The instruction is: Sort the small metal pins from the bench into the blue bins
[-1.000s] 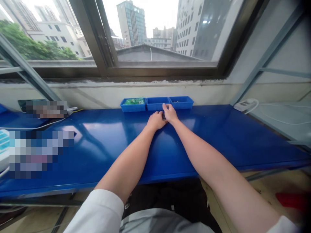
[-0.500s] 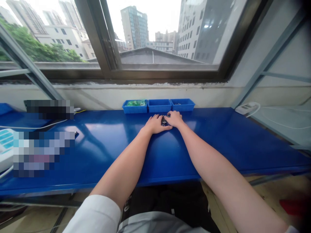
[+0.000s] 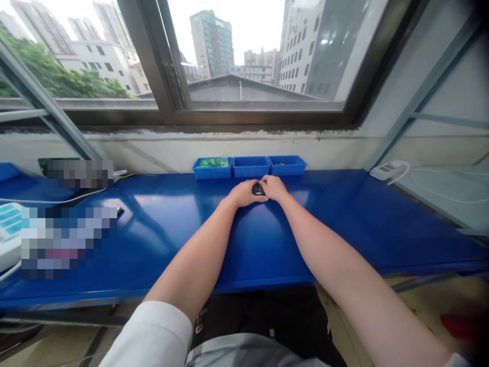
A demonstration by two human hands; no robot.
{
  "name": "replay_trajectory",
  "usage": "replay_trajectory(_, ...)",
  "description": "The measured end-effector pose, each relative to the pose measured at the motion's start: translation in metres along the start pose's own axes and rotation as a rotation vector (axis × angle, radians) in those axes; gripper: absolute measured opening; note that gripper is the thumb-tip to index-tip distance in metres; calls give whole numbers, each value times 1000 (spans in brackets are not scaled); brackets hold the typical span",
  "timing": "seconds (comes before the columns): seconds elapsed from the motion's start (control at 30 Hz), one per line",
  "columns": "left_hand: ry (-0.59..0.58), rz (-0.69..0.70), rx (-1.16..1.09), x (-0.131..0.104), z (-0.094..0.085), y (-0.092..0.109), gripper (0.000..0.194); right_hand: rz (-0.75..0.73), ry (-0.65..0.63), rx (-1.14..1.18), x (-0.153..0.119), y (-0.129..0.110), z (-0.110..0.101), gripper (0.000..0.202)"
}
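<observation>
A small heap of dark, shiny metal pieces [image 3: 258, 189], screw-like but too small to name surely, lies on the blue table, hemmed in between my two hands. My left hand [image 3: 243, 193] curls round the heap's left and near side, its thumb stretched to the right along the front edge. From the right, my right hand [image 3: 274, 187] closes in with bent fingers against the heap. The fingertips of both hands almost meet at the far side. Just beyond them stand three blue bins: one with green packets [image 3: 213, 162], a middle bin [image 3: 251, 166], and one with a few small pieces [image 3: 287, 165].
The blue table [image 3: 171, 255] runs along a wall under a window. At left are a white device [image 3: 9, 234], blurred-out items and a white cable. A white handset-like device [image 3: 388, 169] with a cable lies at the far right. Metal frame posts rise on both sides.
Both hands have drawn closer around the metal pieces, and the heap looks more compact. My left fingers are more curled than before. The bins have stayed put.
</observation>
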State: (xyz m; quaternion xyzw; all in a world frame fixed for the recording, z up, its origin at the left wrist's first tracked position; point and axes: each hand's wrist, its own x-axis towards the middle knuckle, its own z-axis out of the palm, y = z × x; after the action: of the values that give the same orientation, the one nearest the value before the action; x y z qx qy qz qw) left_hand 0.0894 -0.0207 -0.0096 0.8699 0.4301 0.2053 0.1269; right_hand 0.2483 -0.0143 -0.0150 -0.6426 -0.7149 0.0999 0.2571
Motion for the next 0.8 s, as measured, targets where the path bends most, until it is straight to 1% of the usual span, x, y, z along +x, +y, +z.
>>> replay_trajectory(0.07,40,-18,-20,1,2,-4,66,-8,43,54,1,1,0,24)
replay_trajectory(0.13,83,-41,-31,2,4,-7,68,-31,115,137,1,2,-1,24)
replay_trajectory(0.23,120,-24,-54,2,6,-8,69,-93,187,324,1,1,-3,22)
replay_trajectory(0.3,161,13,-81,1,6,-7,65,-113,169,466,2,0,-4,20)
replay_trajectory(0.4,248,70,-122,1,5,-4,45,-88,101,651,4,0,-4,31)
replay_trajectory(0.47,299,79,-140,1,4,-3,31,-85,66,743,4,0,-5,35)
replay_trajectory(0.53,327,62,-144,1,3,-2,24,-95,46,809,4,0,-5,37)
replay_trajectory(0.67,339,54,-127,1,1,-1,21,-98,31,881,4,0,-6,38)
replay_trajectory(0.8,378,26,-93,0,0,-1,21,-82,41,946,4,-1,-7,37)
